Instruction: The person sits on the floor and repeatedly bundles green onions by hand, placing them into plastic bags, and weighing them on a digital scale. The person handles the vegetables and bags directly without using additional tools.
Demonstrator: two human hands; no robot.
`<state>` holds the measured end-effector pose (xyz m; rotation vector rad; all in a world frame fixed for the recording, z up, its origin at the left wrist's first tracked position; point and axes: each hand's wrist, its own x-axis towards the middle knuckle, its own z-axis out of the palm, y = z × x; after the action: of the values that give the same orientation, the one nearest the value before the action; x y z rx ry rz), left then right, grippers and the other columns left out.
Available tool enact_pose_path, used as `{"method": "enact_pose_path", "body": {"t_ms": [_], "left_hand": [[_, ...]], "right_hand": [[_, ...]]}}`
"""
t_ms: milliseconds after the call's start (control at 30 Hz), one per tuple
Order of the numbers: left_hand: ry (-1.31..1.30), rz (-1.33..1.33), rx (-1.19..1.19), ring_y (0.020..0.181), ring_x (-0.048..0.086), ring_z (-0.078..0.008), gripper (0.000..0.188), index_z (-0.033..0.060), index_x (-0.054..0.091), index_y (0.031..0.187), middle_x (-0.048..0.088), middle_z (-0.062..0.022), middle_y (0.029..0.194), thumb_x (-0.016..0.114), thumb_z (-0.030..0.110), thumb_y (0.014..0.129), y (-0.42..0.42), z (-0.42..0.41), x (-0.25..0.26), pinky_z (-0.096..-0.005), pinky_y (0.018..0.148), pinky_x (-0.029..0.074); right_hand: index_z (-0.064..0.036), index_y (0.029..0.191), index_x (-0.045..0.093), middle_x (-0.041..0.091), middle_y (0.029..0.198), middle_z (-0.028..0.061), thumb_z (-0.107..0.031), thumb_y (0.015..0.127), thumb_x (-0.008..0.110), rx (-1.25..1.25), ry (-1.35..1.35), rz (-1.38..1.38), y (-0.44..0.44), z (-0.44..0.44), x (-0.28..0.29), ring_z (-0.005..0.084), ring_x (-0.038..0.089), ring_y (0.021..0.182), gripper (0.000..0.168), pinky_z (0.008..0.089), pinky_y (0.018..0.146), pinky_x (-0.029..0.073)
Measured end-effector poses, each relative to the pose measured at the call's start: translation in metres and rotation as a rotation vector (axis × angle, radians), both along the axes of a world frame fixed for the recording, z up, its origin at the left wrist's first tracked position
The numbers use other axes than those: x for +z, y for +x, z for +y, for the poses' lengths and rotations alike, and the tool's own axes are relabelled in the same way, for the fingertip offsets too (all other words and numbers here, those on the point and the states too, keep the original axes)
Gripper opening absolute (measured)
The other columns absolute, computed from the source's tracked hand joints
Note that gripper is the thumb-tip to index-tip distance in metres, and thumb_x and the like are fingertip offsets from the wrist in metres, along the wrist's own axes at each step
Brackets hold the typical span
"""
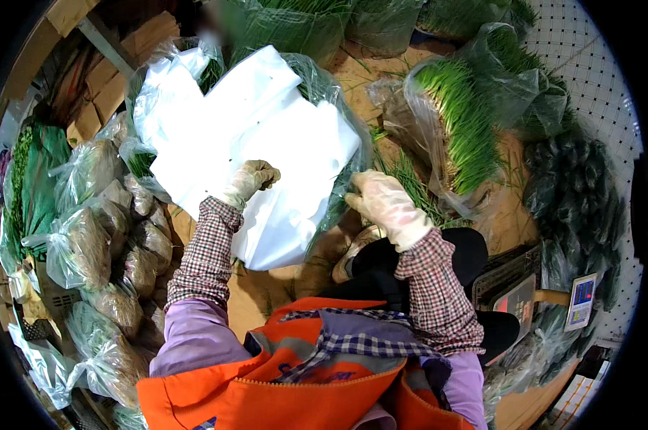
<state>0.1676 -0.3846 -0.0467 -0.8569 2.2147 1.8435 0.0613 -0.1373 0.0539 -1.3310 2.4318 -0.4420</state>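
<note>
A white sheet (270, 134), overexposed by bright light, lies loosely over a large clear plastic bag (359, 126) that holds long green stalks. My left hand (255, 177), in a pale glove, is over the lower middle of the sheet with its fingers curled. Whether it pinches the sheet cannot be made out. At the bag's right rim is my right hand (385, 207), also gloved, its thumb and fingers bent near the plastic. Its fingertips do not show clearly enough to tell a grip.
Right of the bag, a bundle of green stalks (461, 123) lies in open plastic; loose stalks (410, 183) are scattered beside it. Bags of roots (87, 250) crowd the left. Dark wrapped produce (576, 193) and a digital scale (580, 302) stand at right. My shoe (353, 255) is below.
</note>
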Motion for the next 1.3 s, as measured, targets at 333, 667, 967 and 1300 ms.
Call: {"method": "enact_pose_path", "body": {"t_ms": [333, 667, 967, 1300], "left_hand": [[-1.471, 0.076, -0.222, 0.112, 0.040, -0.0326, 0.058, -0.0015, 0.042, 0.119, 0.039, -0.0177, 0.123, 0.063, 0.021, 0.070, -0.001, 0.009, -0.045, -0.0436, 0.095, 0.033], [-1.289, -0.129, -0.444, 0.084, 0.058, -0.0240, 0.015, 0.0040, 0.059, 0.083, 0.060, -0.0118, 0.085, 0.053, 0.011, 0.072, -0.008, 0.006, 0.027, -0.0343, 0.073, 0.046], [0.346, 1.200, 0.509, 0.080, 0.061, -0.0202, 0.024, 0.0013, 0.054, 0.102, 0.060, -0.0133, 0.089, 0.054, 0.018, 0.084, 0.017, -0.010, 0.188, -0.0302, 0.066, 0.054], [0.062, 0.926, 0.325, 0.076, 0.051, -0.0079, 0.012, 0.0035, 0.056, 0.095, 0.056, -0.0003, 0.088, 0.054, 0.010, 0.085, -0.007, -0.013, 0.152, -0.0200, 0.071, 0.044]], "right_hand": [[0.005, 0.100, 0.053, 0.056, 0.094, 0.0218, -0.024, 0.078, 0.055, 0.035, 0.100, -0.074, 0.016, -0.031, -0.019, 0.0350, 0.053, 0.090, 0.037, 0.0398, 0.079, 0.041], [0.005, 0.102, 0.054, 0.057, 0.099, 0.0204, -0.023, 0.079, 0.055, -0.112, -0.013, -0.113, 0.005, -0.004, -0.042, 0.0355, 0.053, 0.094, 0.037, 0.0376, 0.083, 0.041], [-0.002, 0.102, 0.056, 0.062, 0.091, 0.0154, -0.017, 0.084, 0.049, 0.016, 0.121, 0.014, 0.011, -0.091, -0.100, 0.0212, 0.063, 0.071, 0.024, 0.0311, 0.058, 0.052], [0.000, 0.105, 0.054, 0.058, 0.102, 0.0081, -0.017, 0.085, 0.048, -0.355, -0.849, -0.921, -0.003, -0.030, -0.014, 0.0233, 0.055, 0.094, 0.026, 0.0328, 0.082, 0.044]]}}
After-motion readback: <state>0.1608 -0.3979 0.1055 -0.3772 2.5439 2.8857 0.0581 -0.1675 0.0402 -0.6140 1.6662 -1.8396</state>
